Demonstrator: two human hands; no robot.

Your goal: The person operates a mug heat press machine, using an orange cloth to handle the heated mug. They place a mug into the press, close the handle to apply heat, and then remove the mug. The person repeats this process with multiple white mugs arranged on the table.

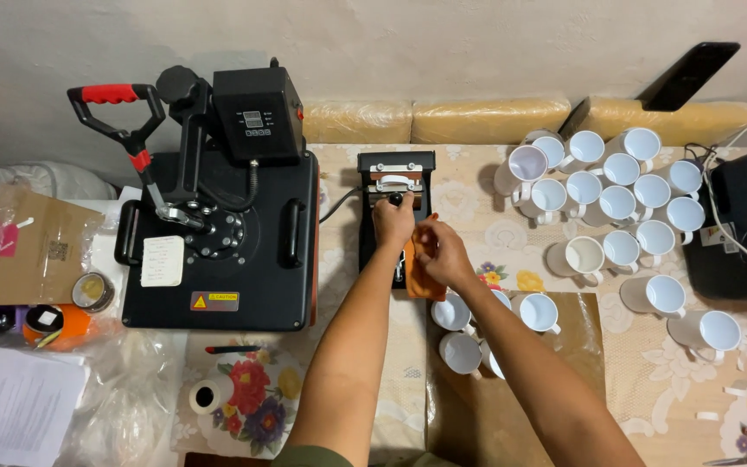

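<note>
Centre of the frame, we've got our left hand point(393, 218) wrapped around the black knob point(396, 199) of the small mug press point(395, 195), fingers closed on it, probably because that knob sets how tight the clamp squeezes. Our right hand point(441, 251) sits just beside it, fingers pinched shut on an orange cloth or pad point(418, 278) over the press body, which looks like a way to keep skin off a hot part, though we can't tell if a mug is inside. The blank white mugs point(620, 203) are bunched at the upper right of the counter point(477, 186), with a few more point(539, 311) right under our right forearm, close enough to grab. The big flat heat press point(218, 233) sits at the left with its red-handled lever point(110, 93) up, out of the way.
</note>
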